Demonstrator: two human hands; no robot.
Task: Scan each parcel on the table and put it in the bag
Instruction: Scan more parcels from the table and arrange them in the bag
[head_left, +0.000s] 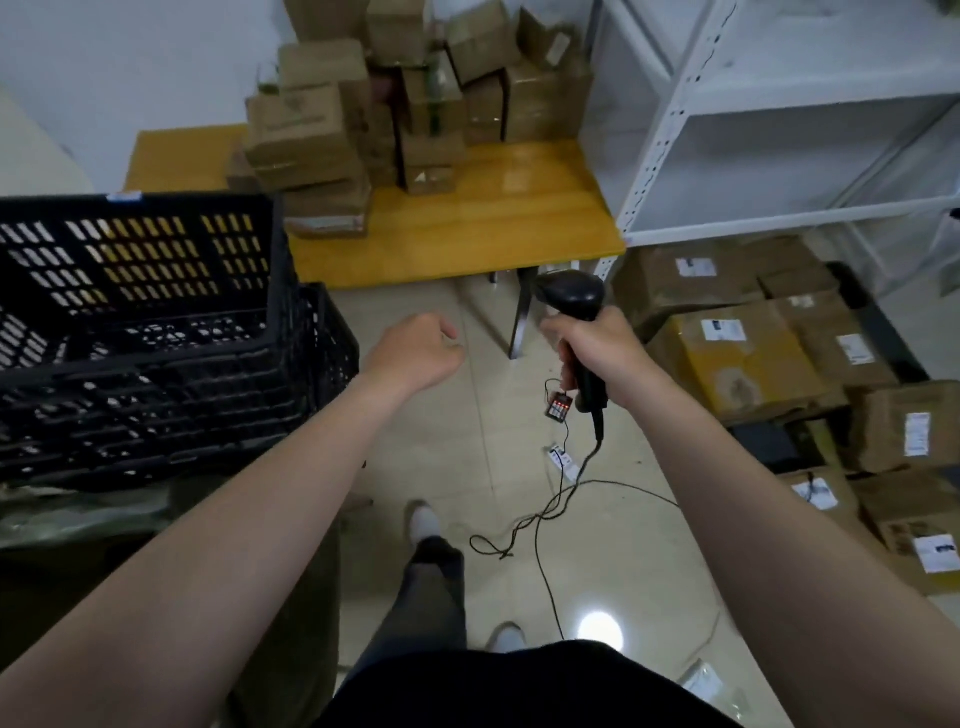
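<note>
The right grip (597, 353) is clenched around the handle of a black handheld barcode scanner (571, 296), whose rounded head points away from the person toward the yellow worktop (493, 208). A thin dark cable (582, 483) runs down from the bottom of the handle and loops across the pale tiled floor (467, 467). A small black device with red lights (560, 405) hangs just beside the handle.

The left grip (415, 353) is released, its fingers loosely curled and holding nothing, out over the floor between the scanner and a stack of black slatted plastic crates (140, 291) on the person's left.

The brown cardboard parcels (311, 135) stand piled several high on the far left part of the worktop, against the wall; the near right part of its surface is bare and glossy. Both grips are well apart from them.

To the right stands a white metal shelving unit (779, 171), and below it larger brown cardboard boxes with white labels (748, 358) crowd the floor. I cannot tell where the bag is.
</note>
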